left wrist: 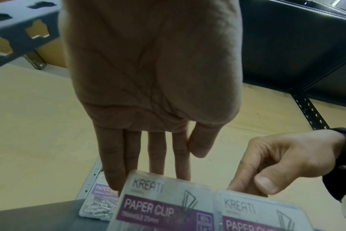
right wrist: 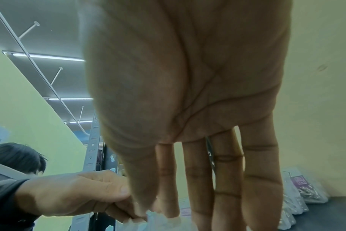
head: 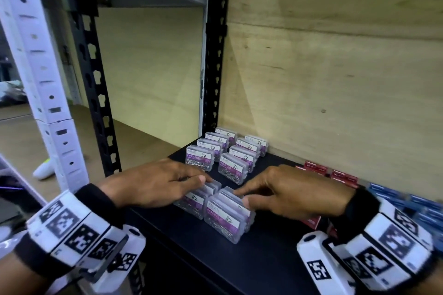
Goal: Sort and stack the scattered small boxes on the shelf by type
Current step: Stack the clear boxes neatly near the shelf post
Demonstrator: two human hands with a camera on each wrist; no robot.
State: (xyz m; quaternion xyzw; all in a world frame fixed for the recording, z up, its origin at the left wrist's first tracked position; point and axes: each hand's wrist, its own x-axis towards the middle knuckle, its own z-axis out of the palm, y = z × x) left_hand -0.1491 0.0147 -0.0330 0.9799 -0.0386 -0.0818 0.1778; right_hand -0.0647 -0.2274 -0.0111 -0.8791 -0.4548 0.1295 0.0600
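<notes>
Clear plastic paper clip boxes with purple labels stand on a black shelf (head: 263,258). Two sorted rows of them (head: 211,148) (head: 242,160) run to the back wall. In front stand two upright groups side by side. My left hand (head: 199,183) grips the left group (head: 191,203), thumb on top, fingers down its far side. My right hand (head: 242,196) pinches the top of the right group (head: 223,220) between index finger and thumb. The left wrist view shows both front boxes (left wrist: 158,207) (left wrist: 257,218) close up, with the right hand (left wrist: 253,181) pinching the second.
Red boxes (head: 316,170) and blue boxes (head: 393,195) sit to the right, partly behind my right wrist. A wooden panel backs the shelf. A black slotted upright (head: 215,55) stands at the back left corner, a white one (head: 40,79) further left. A person's head (right wrist: 16,157) shows beyond.
</notes>
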